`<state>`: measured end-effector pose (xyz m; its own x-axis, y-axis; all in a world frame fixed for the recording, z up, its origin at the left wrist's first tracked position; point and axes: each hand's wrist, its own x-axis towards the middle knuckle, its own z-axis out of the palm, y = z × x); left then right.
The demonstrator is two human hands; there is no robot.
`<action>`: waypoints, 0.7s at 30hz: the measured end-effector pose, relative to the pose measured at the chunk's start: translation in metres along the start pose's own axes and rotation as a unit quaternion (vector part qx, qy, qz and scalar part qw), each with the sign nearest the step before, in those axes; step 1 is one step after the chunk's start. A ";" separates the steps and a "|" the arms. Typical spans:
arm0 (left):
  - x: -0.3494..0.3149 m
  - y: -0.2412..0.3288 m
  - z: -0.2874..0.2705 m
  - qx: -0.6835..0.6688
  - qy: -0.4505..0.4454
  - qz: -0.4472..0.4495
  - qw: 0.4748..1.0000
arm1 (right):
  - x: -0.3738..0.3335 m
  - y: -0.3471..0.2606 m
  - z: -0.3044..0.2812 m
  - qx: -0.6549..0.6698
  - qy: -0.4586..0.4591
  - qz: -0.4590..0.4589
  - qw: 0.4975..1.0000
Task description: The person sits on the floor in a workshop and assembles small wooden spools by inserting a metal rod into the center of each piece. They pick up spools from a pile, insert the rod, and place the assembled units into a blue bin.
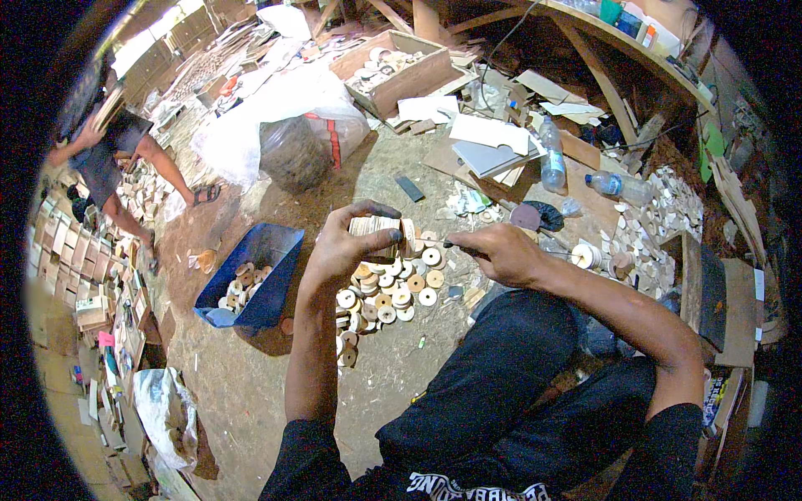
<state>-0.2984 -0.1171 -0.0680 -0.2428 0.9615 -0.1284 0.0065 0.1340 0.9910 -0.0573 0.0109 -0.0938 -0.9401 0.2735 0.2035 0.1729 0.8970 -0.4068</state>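
My left hand (pixel 341 242) is closed around a stack of thin round wooden discs (pixel 409 237), thumb on the near side and fingers over the top. The stack lies sideways, its end toward my right hand. My right hand (pixel 505 253) has thumb and forefinger pinched together just right of that end; anything between the tips is too small to make out. Below both hands, a loose heap of pale wooden discs with centre holes (pixel 386 301) lies on the floor. To the left stands a blue plastic container (pixel 288 250) with more discs inside.
A person (pixel 125 142) with sandals moves among wood offcuts (pixel 83 259) at left. Ahead are a dark rounded lump (pixel 294 156) by white plastic sheeting and a wooden box (pixel 418 79). Plastic bottles (pixel 552 159) and flat boards (pixel 501 154) lie right of it.
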 end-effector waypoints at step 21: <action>0.003 -0.002 -0.003 -0.176 -0.017 0.030 0.984 | 0.002 -0.002 0.004 0.029 0.043 0.004 0.999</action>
<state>-0.3024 -0.1152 -0.0707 -0.2198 0.9734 -0.0646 -0.3178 -0.0089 0.9481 -0.0606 0.0078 -0.0964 -0.9101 0.3104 0.2744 0.1597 0.8739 -0.4591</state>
